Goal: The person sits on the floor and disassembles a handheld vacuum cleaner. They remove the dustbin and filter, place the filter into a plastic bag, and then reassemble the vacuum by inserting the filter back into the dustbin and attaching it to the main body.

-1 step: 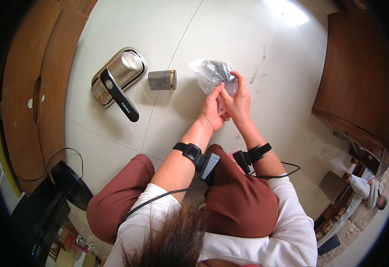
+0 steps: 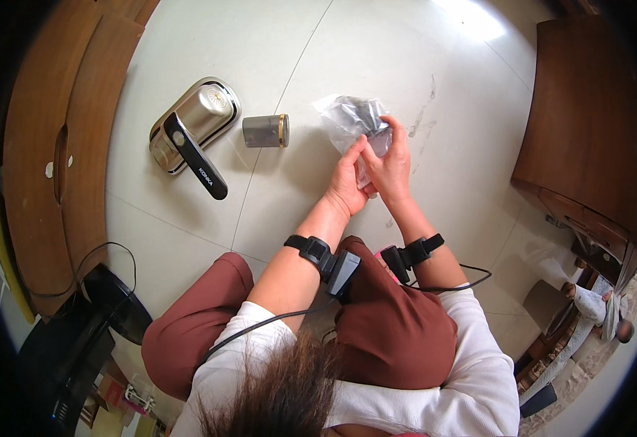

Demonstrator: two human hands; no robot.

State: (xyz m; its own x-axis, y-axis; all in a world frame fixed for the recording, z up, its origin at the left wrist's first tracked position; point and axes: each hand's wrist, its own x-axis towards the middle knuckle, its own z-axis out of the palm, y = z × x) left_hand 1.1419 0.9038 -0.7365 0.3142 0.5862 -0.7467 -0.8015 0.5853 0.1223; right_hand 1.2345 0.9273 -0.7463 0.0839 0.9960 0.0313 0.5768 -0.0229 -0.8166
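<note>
Both of my hands hold a crumpled clear plastic bag (image 2: 342,120) above the floor, in front of my knees. A dark object, its kind blurred by the plastic, shows inside. My left hand (image 2: 346,182) grips the bag's near side, its thumb pointing up against my right thumb. My right hand (image 2: 393,164) closes round the right side, with fingers curled at the dark object. To the left lies a smoky see-through cup-like container (image 2: 264,132) on its side, with a gold ring at one end. Beyond it sits a silver appliance (image 2: 200,120) with a long black handle (image 2: 198,164).
Wooden cabinets stand at the left (image 2: 85,109) and right (image 2: 588,109). A black object (image 2: 114,306) with a thin cable is at the lower left. Black straps with small devices and cables circle both my forearms. Another person (image 2: 595,306) is at the far right.
The top of the plastic bag and the dark object in it have shifted very slightly; my hands stay almost in place.
</note>
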